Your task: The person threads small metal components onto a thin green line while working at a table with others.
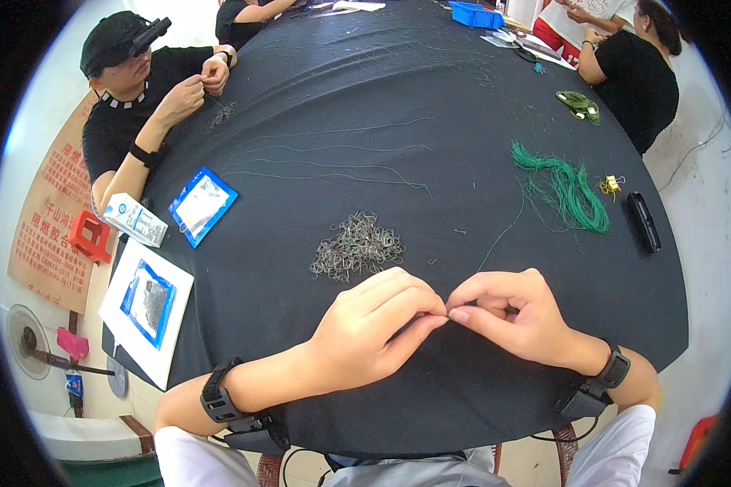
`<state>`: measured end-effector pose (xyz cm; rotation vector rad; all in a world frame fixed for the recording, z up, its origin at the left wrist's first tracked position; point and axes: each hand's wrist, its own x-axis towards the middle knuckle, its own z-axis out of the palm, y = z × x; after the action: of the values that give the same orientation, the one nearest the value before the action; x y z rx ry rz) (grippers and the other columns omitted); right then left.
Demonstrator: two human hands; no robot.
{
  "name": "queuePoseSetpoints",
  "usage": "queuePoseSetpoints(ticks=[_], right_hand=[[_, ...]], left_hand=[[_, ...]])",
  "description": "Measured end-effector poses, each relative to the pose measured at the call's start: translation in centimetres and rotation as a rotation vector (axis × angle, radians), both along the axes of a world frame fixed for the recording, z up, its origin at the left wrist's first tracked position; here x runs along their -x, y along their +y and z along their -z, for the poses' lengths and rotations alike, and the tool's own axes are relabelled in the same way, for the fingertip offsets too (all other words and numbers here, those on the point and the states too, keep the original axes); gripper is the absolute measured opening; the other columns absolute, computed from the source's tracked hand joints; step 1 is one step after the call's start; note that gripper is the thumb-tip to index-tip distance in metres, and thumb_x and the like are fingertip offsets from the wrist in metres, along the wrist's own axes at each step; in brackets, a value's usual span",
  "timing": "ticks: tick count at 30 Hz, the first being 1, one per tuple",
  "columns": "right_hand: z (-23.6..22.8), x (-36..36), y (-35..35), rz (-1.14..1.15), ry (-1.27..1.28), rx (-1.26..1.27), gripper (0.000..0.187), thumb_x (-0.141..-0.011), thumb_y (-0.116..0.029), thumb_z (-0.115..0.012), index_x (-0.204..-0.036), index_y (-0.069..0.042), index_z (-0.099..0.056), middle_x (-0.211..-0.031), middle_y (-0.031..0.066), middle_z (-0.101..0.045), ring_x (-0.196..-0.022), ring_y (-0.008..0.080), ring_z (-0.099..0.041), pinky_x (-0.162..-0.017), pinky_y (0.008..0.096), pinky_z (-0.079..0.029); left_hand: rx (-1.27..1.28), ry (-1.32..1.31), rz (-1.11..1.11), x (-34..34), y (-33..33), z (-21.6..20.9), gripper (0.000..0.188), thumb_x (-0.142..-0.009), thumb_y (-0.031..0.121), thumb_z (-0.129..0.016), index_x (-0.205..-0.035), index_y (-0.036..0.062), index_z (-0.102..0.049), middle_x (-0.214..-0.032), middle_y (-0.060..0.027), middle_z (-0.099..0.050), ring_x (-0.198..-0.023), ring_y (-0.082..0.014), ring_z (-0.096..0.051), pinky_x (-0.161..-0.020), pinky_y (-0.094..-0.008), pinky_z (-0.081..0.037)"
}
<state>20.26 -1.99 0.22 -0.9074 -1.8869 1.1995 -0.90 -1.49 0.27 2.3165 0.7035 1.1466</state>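
Observation:
Thumb and forefinger of my left hand [369,329] are pinched together, and those of my right hand [516,312] are closed too. The fingertips meet over the black cloth; whatever they hold is too small to make out. Just beyond my left hand lies a heap of small metal hooks [357,246], with one loose hook [432,261] to its right. A hank of green thread [567,191] rests farther off to the right. One strand from it runs toward my right hand and disappears behind the fingers.
Cut green strands [333,150] lie across the black tablecloth [300,325]. On the left are a white board with a blue packet [148,302], another blue packet [204,206] and a small carton [136,219]. A black case [643,221] and yellow clip [611,186] lie right. Other people sit around the table.

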Motion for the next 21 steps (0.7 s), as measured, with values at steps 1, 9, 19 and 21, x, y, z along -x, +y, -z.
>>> queuePoseSetpoints(ticks=[1, 9, 19, 21], right_hand=[[0.1, 0.0, 0.1, 0.001, -0.002, 0.001, 0.005, -0.086, -0.007, -0.063, -0.09, -0.004, -0.065, -0.047, -0.0054, -0.034, -0.046, 0.0, -0.025, -0.043, 0.0235, -0.019], [0.0, 0.3, 0.2, 0.032, 0.002, 0.022, 0.006, -0.086, -0.008, -0.063, -0.087, -0.002, -0.064, -0.05, -0.0062, -0.042, -0.049, -0.0002, -0.033, -0.045, 0.0213, -0.025], [-2.0, -0.3, 2.2, 0.057, -0.078, 0.303, 0.012, -0.086, -0.011, -0.063, -0.087, -0.001, -0.068, -0.075, 0.003, -0.068, -0.056, 0.0041, -0.056, -0.045, 0.0188, -0.041], [-2.3, -0.7, 3.2, 0.089, -0.149, 0.267, 0.013, -0.085, -0.012, -0.062, -0.087, 0.0, -0.068, -0.071, 0.0035, -0.068, -0.051, 0.0038, -0.053, -0.041, 0.0194, -0.04]], left_hand=[[-0.048, 0.017, 0.005, 0.0, 0.1, 0.0, 0.016, -0.073, -0.003, -0.071, -0.085, 0.0001, -0.061, -0.081, -0.0105, -0.062, -0.07, -0.0214, -0.061, -0.059, -0.0292, -0.049], [-0.121, 0.067, -0.004, 0.1, 0.2, -0.1, 0.017, -0.071, -0.002, -0.072, -0.083, -0.0001, -0.06, -0.08, -0.0108, -0.061, -0.07, -0.0248, -0.06, -0.06, -0.0315, -0.048], [0.048, 0.068, -0.217, 2.0, 3.1, -3.3, 0.005, -0.081, 0.0, -0.063, -0.085, -0.0005, -0.06, -0.081, -0.0079, -0.062, -0.07, -0.0146, -0.06, -0.061, -0.0268, -0.048], [0.059, 0.102, -0.287, 3.1, 4.9, -3.9, 0.007, -0.083, 0.005, -0.063, -0.085, -0.0013, -0.06, -0.077, -0.006, -0.062, -0.072, -0.0128, -0.06, -0.061, -0.0257, -0.047]])
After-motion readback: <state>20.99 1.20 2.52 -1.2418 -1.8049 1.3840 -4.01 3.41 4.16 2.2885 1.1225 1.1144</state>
